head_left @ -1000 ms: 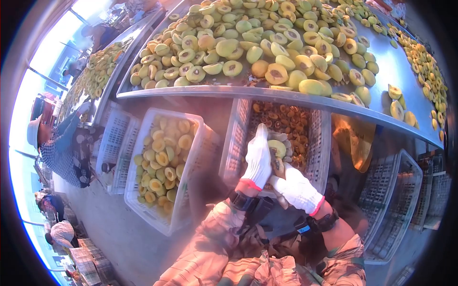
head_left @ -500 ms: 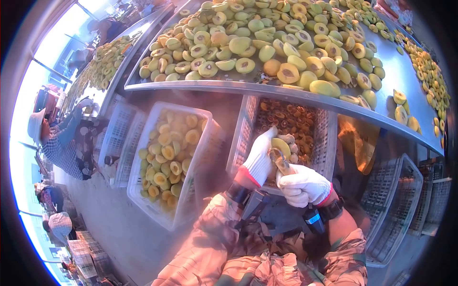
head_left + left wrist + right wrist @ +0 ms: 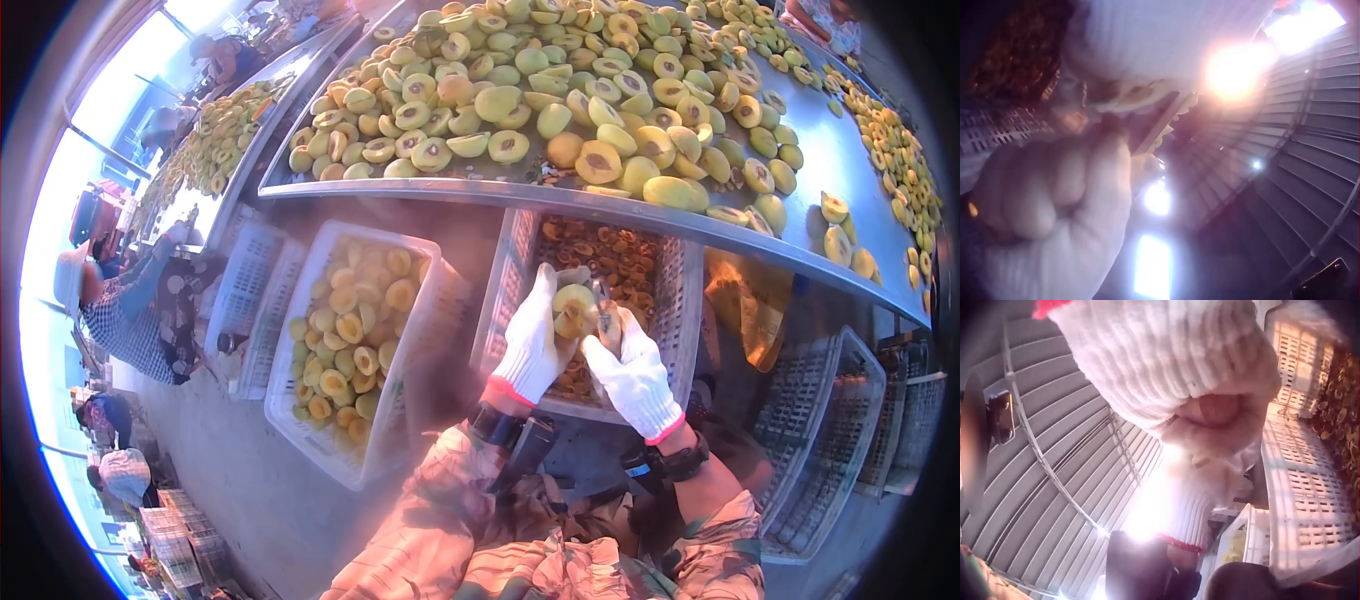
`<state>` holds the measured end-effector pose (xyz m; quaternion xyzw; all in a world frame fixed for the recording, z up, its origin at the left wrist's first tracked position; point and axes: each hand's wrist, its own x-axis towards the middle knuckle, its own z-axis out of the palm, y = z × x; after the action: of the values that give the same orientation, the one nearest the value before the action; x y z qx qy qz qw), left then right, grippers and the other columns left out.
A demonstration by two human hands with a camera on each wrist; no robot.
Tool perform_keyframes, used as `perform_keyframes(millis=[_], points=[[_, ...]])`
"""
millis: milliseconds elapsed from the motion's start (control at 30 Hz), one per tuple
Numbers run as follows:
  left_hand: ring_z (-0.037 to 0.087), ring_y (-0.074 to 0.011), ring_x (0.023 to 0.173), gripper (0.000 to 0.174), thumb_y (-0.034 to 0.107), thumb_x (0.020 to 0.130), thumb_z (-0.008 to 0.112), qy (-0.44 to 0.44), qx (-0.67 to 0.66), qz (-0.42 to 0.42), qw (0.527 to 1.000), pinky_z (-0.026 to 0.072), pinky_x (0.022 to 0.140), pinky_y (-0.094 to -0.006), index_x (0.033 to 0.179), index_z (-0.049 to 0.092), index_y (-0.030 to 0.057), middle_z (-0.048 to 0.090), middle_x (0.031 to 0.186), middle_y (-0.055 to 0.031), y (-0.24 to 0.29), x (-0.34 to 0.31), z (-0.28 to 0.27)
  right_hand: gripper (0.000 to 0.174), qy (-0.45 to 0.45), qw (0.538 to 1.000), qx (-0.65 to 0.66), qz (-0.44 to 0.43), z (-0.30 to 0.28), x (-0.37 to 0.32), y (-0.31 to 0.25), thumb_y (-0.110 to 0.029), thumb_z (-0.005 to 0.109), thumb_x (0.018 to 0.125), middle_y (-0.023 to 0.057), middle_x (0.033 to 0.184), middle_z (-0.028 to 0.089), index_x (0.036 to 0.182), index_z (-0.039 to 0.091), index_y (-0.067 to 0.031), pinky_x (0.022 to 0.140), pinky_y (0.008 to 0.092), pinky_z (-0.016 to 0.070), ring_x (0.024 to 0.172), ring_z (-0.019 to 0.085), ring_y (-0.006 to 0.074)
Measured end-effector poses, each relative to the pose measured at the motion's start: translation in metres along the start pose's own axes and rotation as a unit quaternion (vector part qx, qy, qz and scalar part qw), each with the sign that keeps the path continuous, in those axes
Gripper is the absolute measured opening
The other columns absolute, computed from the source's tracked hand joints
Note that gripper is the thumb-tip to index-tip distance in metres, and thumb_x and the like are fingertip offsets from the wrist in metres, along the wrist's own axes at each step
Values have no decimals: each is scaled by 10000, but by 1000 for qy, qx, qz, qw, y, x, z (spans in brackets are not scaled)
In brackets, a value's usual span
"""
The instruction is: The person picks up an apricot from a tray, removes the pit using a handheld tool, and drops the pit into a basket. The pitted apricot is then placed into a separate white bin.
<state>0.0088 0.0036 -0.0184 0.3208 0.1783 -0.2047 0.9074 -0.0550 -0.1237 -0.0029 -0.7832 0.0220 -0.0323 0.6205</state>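
Bench: fruit halves heaped across the top of the frame
Left hand: fingers gripping a fruit, centre of the frame
Right hand: fingers curled round a tool beside it
Crate: brown pieces, beneath the hands

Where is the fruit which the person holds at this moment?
In the head view, the green-yellow fruit is a little right of centre, in the gloved left hand, beside the right hand, above the crate of brown pieces.
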Motion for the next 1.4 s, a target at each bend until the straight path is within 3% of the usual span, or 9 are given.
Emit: perform_keyframes(millis=[233,367,833,1000,1067,1100,1200,1267,1400], points=[[628,-198,1002,467,449,1010,489,17,94,41,995,530,871,-327,1153,613,22,657,1079,-108,2,-12,14,341,-57,957,185,214,-20,2,-14,-174,671,886,137,888,681,1161,579,5,734,330,517,793,654,194],[619,-190,977,442,434,1002,519,-2,41,24,999,533,844,-328,1163,615,34,652,1062,-87,0,-9,13,316,-22,998,37,43,-12,-2,-9,-161,671,889,121,891,680,1138,583,12,736,324,514,784,642,175],[598,-105,938,293,276,1030,497,30,304,198,931,481,842,-253,1118,615,23,672,1017,-57,-41,-17,25,311,78,987,-102,99,-3,0,7,-185,635,923,145,996,679,1165,593,6,779,356,511,895,659,225],[603,-121,912,324,309,1016,518,102,362,155,914,486,831,-273,1083,641,17,680,990,-59,-11,-19,27,168,-6,953,249,170,-12,-2,-14,-124,590,937,33,743,595,1057,595,-7,550,303,482,600,585,147],[589,-190,961,340,294,1023,448,129,525,295,788,474,870,-321,1098,658,37,647,1063,-81,30,-31,-5,96,4,934,294,205,-18,0,-23,-120,596,939,1,612,503,988,574,-40,412,263,398,435,468,104],[574,-230,1031,335,263,1018,414,122,434,241,859,452,923,-347,1084,668,55,633,1116,-107,68,-49,-3,101,21,929,300,215,-21,-1,-25,-123,591,942,7,598,500,993,565,-40,407,272,404,429,471,111],[589,-342,1025,290,281,914,617,211,768,421,434,466,896,-443,1095,652,58,636,1064,-153,155,-78,-55,113,33,933,284,218,-30,-5,-22,-145,577,953,20,570,493,987,543,-43,397,284,414,417,481,131],[597,-345,1023,354,351,868,675,380,776,409,294,462,908,-454,1076,672,66,644,1069,-140,195,-70,-55,113,5,930,291,225,-26,-7,-25,-144,580,949,22,572,495,979,542,-41,400,284,412,420,485,132],[604,-321,1003,407,424,828,669,250,754,519,314,452,917,-428,1017,692,64,688,991,-140,218,-2,4,126,-20,939,257,228,-23,-4,-34,-144,587,939,27,571,494,987,534,-40,404,275,400,423,480,127]])
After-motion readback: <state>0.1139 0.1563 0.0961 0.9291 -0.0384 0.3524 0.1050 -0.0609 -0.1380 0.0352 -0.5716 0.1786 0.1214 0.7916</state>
